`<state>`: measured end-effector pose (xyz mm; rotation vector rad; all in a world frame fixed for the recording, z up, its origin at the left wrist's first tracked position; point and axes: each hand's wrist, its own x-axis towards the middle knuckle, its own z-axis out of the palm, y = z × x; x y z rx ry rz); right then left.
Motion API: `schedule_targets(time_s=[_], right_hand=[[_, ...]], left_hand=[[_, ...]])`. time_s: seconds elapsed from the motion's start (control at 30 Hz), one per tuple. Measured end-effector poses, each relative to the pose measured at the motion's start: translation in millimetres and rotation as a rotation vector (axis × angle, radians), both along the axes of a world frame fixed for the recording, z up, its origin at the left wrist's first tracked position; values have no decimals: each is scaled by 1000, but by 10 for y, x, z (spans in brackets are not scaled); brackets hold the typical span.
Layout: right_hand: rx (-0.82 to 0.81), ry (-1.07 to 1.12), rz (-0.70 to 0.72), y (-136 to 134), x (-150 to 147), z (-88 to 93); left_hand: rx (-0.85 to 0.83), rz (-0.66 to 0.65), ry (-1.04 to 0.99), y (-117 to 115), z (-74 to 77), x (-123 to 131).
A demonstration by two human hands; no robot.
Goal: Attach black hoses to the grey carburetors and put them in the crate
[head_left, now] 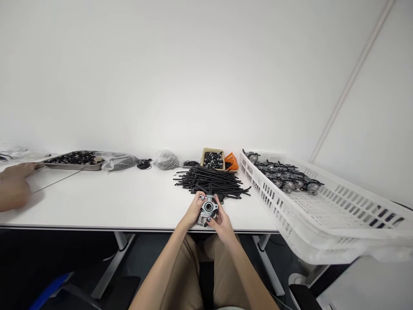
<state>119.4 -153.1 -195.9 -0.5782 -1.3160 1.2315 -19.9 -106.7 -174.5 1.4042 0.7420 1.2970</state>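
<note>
Between my two hands is a silver metal carburetor with a round bore facing me, held at the table's front edge. My left hand grips its left side, with the fingers closed near the top. On the other side, my right hand wraps around the body, thumb low on the front. A black part sticks up from the carburetor's top. Just behind it lies a pile of black rubber hoses, spread across the table. What the fingertips touch behind the carburetor is hidden.
A white perforated crate on the right contains several carburetors. Behind the hoses stand a cream bin and an orange basket. Plastic bags and a parts tray line the wall. Another person's hand is at far left.
</note>
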Motion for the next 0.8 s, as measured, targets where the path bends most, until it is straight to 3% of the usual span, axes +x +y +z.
schedule_targets(time_s=[0.2, 0.5, 0.8], right_hand=[[-77, 31, 11, 92, 65, 9], [-189, 85, 124, 151, 140, 8], [-323, 258, -7, 233, 80, 18]], left_hand=[[35, 32, 75, 40, -54, -7], [109, 56, 122, -7, 8, 0], [205, 159, 176, 58, -23, 25]])
